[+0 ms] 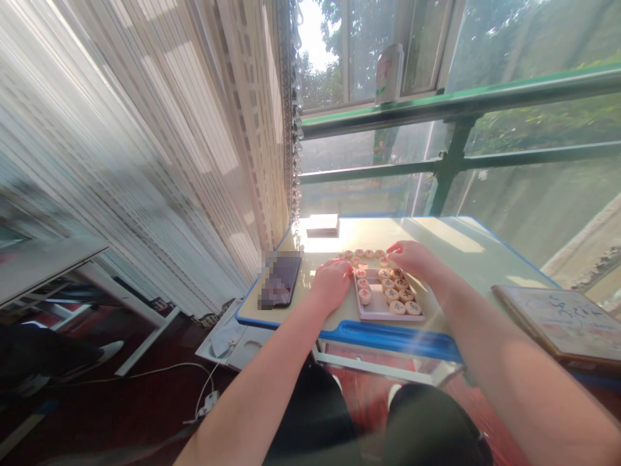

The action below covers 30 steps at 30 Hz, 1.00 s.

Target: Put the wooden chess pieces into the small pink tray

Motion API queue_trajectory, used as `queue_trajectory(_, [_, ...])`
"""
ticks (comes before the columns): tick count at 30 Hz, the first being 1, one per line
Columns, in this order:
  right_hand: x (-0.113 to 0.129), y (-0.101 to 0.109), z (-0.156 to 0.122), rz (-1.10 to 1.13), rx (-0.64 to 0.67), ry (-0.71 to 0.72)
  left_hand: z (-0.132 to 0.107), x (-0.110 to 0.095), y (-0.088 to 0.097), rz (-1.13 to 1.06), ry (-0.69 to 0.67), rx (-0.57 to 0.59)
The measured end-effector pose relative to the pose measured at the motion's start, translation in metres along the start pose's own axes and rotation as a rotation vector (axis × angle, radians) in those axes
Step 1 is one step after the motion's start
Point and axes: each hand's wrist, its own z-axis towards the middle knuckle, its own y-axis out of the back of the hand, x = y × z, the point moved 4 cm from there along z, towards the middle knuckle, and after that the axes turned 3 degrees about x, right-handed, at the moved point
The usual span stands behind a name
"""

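Note:
A pale, shallow tray (372,312) lies on the desk, holding Chinese chess pieces (397,307). Dark-marked discs fill its right side; a few red-marked ones (365,296) are at its left. More discs (369,254) form rows just beyond the far edge. My left hand (332,285) rests at the tray's far left corner, fingers extended over the desk and thumb by the rim. At the far right corner, my right hand (410,257) has its thumb and forefinger drawn together at one red-marked piece (384,262). Its other fingers are partly hidden.
A phone (284,278) lies on the desk (310,310) at left, and a small white box (323,224) sits at the back. A framed board (557,320) is at right. A can (389,74) stands on the window rail; a curtain (194,129) hangs at left.

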Motion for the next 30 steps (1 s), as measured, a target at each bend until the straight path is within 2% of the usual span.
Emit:
queue_trajectory(7, [0.003,0.001,-0.003,-0.001,0.001,0.009,0.002,0.005,-0.004,-0.075,-0.022,-0.081])
queue_trajectory(16, [0.001,0.001,-0.001,-0.012,-0.013,0.02,0.001,0.009,-0.002,-0.111,0.075,-0.155])
queue_trajectory(18, [0.006,0.002,-0.002,-0.016,-0.039,0.082,-0.001,0.007,0.002,-0.13,0.07,-0.192])
queue_trajectory(20, [0.015,0.003,-0.006,0.019,-0.06,0.202,-0.003,0.004,0.008,-0.151,0.054,-0.234])
queue_trajectory(24, [0.038,0.003,-0.022,0.259,0.022,0.441,-0.008,-0.005,0.015,-0.195,-0.062,-0.27])
queue_trajectory(27, [0.045,0.002,-0.029,0.341,0.093,0.462,-0.01,-0.01,0.017,-0.227,-0.158,-0.266])
queue_trajectory(30, [0.045,0.004,-0.031,0.321,0.101,0.459,-0.011,-0.011,0.02,-0.242,-0.187,-0.294])
